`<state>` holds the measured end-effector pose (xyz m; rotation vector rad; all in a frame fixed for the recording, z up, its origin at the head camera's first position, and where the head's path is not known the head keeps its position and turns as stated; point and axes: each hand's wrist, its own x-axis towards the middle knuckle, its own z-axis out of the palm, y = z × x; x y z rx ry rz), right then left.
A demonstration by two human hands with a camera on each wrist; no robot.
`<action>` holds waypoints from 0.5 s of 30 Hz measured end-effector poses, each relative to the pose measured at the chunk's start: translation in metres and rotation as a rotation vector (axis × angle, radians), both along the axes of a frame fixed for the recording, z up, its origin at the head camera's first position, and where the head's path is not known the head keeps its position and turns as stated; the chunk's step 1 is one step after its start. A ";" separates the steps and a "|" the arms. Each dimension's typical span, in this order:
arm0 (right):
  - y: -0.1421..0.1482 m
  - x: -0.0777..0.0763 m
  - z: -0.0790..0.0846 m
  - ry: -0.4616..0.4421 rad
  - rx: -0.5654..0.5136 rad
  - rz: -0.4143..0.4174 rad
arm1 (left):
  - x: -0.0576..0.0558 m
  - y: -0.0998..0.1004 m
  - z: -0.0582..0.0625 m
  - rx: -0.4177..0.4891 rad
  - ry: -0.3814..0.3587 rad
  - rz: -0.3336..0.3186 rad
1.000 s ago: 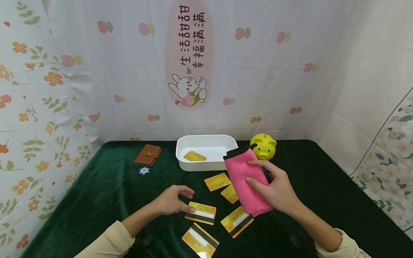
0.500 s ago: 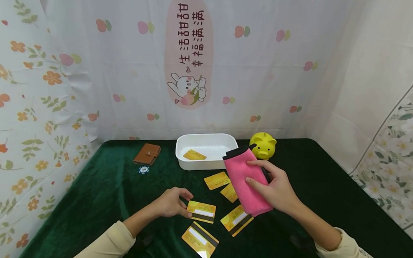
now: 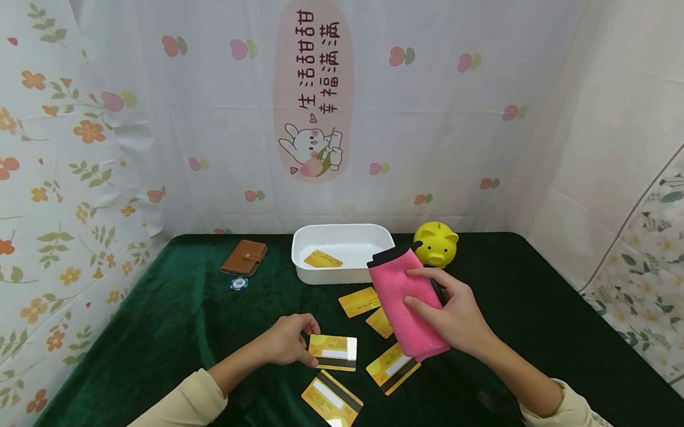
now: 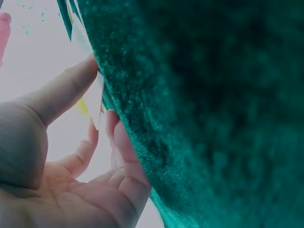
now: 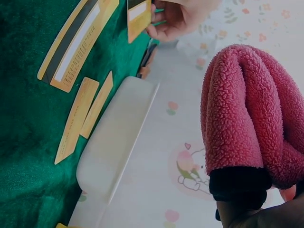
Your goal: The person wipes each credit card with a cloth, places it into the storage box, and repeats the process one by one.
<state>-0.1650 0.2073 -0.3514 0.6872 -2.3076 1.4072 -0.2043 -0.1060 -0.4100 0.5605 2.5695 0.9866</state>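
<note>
My left hand (image 3: 292, 340) pinches the left edge of a yellow bank card (image 3: 335, 349), thumb at the near corner and fingers behind. The card shows its back, with a white strip and a dark stripe. In the left wrist view the card (image 4: 100, 104) appears nearly edge-on beside the thumb. My right hand (image 3: 458, 315) grips a folded pink fleece cloth (image 3: 403, 306) with black edging, held up over the right side of the cards. Another card lies face down (image 3: 332, 402) just nearer me, and one more (image 3: 390, 369) is partly covered by the cloth.
Two gold cards (image 3: 359, 301) lie before a white tray (image 3: 345, 276), which holds another card (image 3: 323, 259). A yellow piggy bank (image 3: 437, 244) stands right of the tray. Left of it are a brown wallet (image 3: 244, 257) and a poker chip (image 3: 239, 283). Green velvet covers the table.
My left hand has closed from spread fingers over the card's edge to a pinch on its left side. The card has tilted slightly and catches the light. The right hand with the cloth stays nearly still.
</note>
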 end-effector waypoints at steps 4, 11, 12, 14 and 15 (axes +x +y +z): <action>-0.001 -0.001 0.000 0.000 0.001 0.007 | 0.000 -0.002 0.003 0.043 -0.019 -0.041; -0.002 -0.001 0.000 -0.001 -0.006 0.012 | 0.001 -0.005 0.008 0.100 -0.010 -0.040; -0.002 -0.001 0.000 -0.002 -0.006 0.015 | 0.001 -0.006 0.009 0.116 -0.012 -0.033; -0.003 -0.001 -0.001 -0.005 -0.006 0.020 | 0.000 -0.008 0.010 0.147 -0.022 -0.019; -0.003 -0.001 -0.001 -0.005 -0.006 0.022 | 0.000 -0.009 0.011 0.165 -0.027 -0.014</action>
